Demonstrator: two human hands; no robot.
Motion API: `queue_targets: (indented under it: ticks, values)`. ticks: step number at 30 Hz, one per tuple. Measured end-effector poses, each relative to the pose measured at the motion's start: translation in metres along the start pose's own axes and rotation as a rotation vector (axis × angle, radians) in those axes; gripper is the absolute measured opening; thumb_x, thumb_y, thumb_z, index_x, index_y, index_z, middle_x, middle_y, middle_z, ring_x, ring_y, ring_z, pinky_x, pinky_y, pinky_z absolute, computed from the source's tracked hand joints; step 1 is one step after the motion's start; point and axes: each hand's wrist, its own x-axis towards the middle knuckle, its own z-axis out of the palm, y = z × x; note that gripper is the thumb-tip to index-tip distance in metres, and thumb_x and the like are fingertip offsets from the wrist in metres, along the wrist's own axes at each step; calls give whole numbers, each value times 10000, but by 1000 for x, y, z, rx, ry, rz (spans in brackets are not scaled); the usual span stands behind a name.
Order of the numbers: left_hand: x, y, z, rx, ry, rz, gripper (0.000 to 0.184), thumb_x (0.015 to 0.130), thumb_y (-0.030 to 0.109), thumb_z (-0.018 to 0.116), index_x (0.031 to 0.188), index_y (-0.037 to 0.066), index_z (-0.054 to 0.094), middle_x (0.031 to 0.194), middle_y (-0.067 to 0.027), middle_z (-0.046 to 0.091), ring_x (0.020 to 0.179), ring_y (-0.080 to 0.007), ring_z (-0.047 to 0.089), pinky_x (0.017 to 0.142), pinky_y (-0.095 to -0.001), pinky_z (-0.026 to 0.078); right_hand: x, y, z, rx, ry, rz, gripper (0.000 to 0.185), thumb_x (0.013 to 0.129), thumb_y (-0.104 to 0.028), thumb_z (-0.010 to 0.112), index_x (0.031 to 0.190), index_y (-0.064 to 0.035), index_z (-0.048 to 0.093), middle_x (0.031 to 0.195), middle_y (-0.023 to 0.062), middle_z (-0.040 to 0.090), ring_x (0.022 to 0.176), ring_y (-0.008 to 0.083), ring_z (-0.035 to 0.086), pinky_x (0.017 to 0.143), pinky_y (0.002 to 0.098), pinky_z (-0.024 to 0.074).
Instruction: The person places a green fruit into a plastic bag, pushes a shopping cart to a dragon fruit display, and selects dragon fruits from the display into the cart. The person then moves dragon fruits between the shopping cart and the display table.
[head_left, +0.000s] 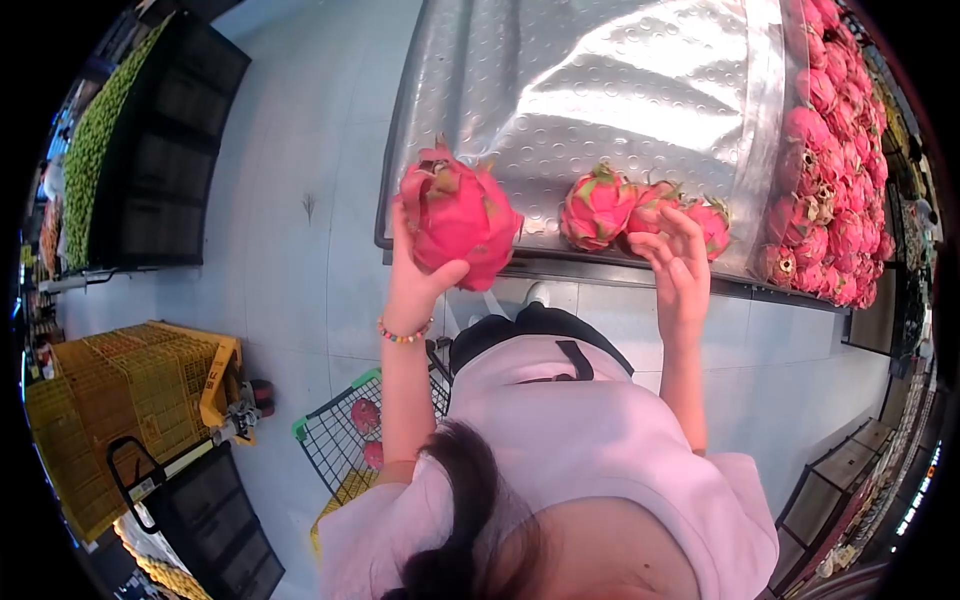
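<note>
My left hand (pixel 416 284), wearing a beaded bracelet, is closed around a large pink dragon fruit (pixel 462 222) with green-tipped scales. It is held up near the left front corner of a silver-lined display table (pixel 560 110). Three dragon fruits lie close together by the table's front edge: the left one (pixel 597 208), the middle one (pixel 652 200) and the right one (pixel 716 228). Over the middle and right ones hovers my right hand (pixel 682 268), open, fingers a little bent and apart, holding nothing. It partly hides those two fruits; whether it touches them I cannot tell.
Behind a clear divider at right, many dragon fruits (pixel 840 180) are piled. A shopping cart (pixel 330 430) with dragon fruits inside stands by my left arm. Yellow crates (pixel 120 410) on a yellow pallet truck (pixel 222 385) and a dark stand of green produce (pixel 160 150) are at left.
</note>
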Motion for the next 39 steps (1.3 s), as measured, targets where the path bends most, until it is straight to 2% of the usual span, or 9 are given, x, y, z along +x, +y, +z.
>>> queue_targets:
  ticks: [3, 12, 19, 25, 28, 31, 35, 38, 39]
  values:
    - [35, -16, 39, 482, -5, 96, 919, 608, 124, 810, 1334, 88, 247, 1297, -135, 374, 1196, -233, 408, 993, -371, 365, 0, -3, -34, 2, 80, 9, 462, 864, -260, 511, 1232, 5, 422, 1192, 160, 508, 1002, 224, 558, 886, 344, 414]
    - [56, -92, 64, 899, -2, 75, 992, 594, 156, 812, 1387, 74, 221, 1317, -173, 344, 1233, -300, 374, 1020, -387, 341, 13, -5, -102, -116, 163, 88, 267, 896, -179, 461, 1068, 8, 544, 1011, 103, 606, 910, 162, 583, 845, 287, 441]
    - [44, -89, 60, 836, -3, -65, 975, 610, 156, 808, 1368, 74, 200, 1330, -185, 328, 1253, -303, 362, 1033, -369, 333, 35, 4, -117, -78, 81, 114, 221, 903, -123, 435, 1039, 7, 551, 982, 94, 611, 893, 146, 579, 836, 271, 436]
    - [46, -78, 56, 955, -109, -19, 981, 613, 147, 802, 1374, 75, 189, 1341, -175, 333, 1256, -294, 367, 1035, -369, 334, 48, 3, -109, -76, 12, 162, 227, 909, -109, 420, 1057, 16, 539, 980, 110, 605, 896, 148, 578, 837, 264, 437]
    - [46, -79, 54, 911, -94, -113, 994, 608, 145, 803, 1378, 67, 179, 1355, -175, 321, 1252, -298, 373, 1041, -367, 330, 54, 3, -110, -83, 2, 137, 223, 907, -104, 420, 1053, 18, 538, 977, 112, 605, 900, 153, 578, 842, 268, 436]
    - [48, -72, 58, 915, -120, -160, 1024, 609, 142, 801, 1395, 65, 148, 1386, -185, 272, 1291, -313, 313, 1062, -376, 299, 58, 15, -110, -52, -17, 152, 213, 902, -93, 436, 1045, 18, 548, 991, 110, 601, 907, 163, 581, 840, 283, 439]
    - [40, -75, 62, 1034, -45, 11, 1102, 626, 166, 788, 1432, 80, 41, 1438, -191, 160, 1354, -333, 159, 1094, -403, 221, 64, 18, -92, -95, -68, 103, 203, 893, -71, 441, 1040, 17, 551, 999, 99, 589, 907, 165, 579, 835, 283, 434]
    - [26, -77, 60, 955, 146, 100, 1068, 661, 193, 760, 1436, 79, 33, 1448, -182, 153, 1355, -329, 161, 1091, -410, 210, 66, 11, -71, -130, -142, 61, 192, 886, -46, 435, 1022, 21, 553, 1003, 89, 584, 910, 161, 573, 838, 280, 427]
    - [18, -76, 60, 907, 231, 170, 916, 733, 174, 691, 1429, 71, 103, 1439, -169, 188, 1339, -314, 209, 1077, -413, 224, 66, 17, -67, -134, -184, 37, 187, 877, -25, 432, 1006, 28, 556, 994, 85, 581, 916, 156, 566, 837, 278, 423]
